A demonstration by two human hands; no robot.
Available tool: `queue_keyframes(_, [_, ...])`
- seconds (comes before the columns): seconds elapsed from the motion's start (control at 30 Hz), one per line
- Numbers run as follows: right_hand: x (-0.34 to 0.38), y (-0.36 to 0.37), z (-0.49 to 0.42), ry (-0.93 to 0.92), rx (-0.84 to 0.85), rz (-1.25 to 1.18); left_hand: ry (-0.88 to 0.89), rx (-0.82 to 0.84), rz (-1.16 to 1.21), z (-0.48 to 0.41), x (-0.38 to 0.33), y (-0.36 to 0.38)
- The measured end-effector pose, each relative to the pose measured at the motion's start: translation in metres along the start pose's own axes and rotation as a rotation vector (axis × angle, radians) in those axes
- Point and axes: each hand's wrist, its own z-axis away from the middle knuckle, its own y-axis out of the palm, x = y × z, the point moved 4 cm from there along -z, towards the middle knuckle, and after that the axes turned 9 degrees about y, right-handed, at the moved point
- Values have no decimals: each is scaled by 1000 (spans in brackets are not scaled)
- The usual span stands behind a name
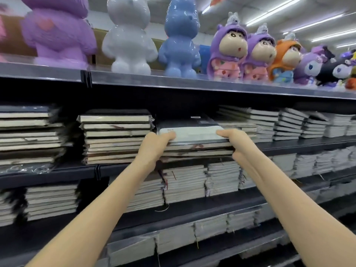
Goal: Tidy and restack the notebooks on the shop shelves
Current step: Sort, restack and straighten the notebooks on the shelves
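A stack of plastic-wrapped notebooks (196, 138) sits in the middle of the second shelf (289, 146), its top one dark-covered with pale page edges. My left hand (154, 147) grips the stack's left end, thumb on top. My right hand (236, 144) grips the right end, thumb on top and fingers curled underneath. A taller notebook pile (115, 135) stands directly to the left, touching or nearly touching the held stack. More piles (289, 123) run along to the right.
Glossy bear figures (129, 35) and hooded character dolls (227, 51) line the top shelf above. Lower shelves hold rows of notebook piles (185, 184). A further pile (28, 133) fills the far left of the second shelf.
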Motion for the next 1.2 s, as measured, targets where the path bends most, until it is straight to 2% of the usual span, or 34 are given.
queue_keyframes(0.07, [6,7,-20,24,28,16,105,-37,-135,4,-1,0])
queue_keyframes(0.2, [16,18,-51,41,76,57,515,-211,-762,15,-4,0])
queue_keyframes(0.27, [22,16,-60,-13,39,178,686,-251,-985,11,-5,5])
queue_keyframes(0.33, [21,8,-59,-220,-52,446,808,-265,-1045,6,-6,9])
queue_keyframes(0.4, [19,2,-39,-581,-197,787,872,-255,-1055,5,-6,12])
queue_keyframes(0.47, [11,9,-21,-938,-170,972,872,-224,-1047,4,-6,14])
queue_keyframes(0.53, [5,16,-28,-1086,-61,1047,853,-215,-1041,0,-5,14])
queue_keyframes(0.7, [13,28,-57,-1049,-32,1100,850,-208,-1154,-18,-8,18])
queue_keyframes(0.87, [15,34,-76,-1064,-53,1167,972,-165,-1266,-30,-7,21])
queue_keyframes(1.07, [10,37,-86,-1034,-95,1268,901,-175,-1318,-35,-3,22])
queue_keyframes(1.2, [2,33,-65,-1244,-291,1182,905,-231,-1323,-17,-2,9])
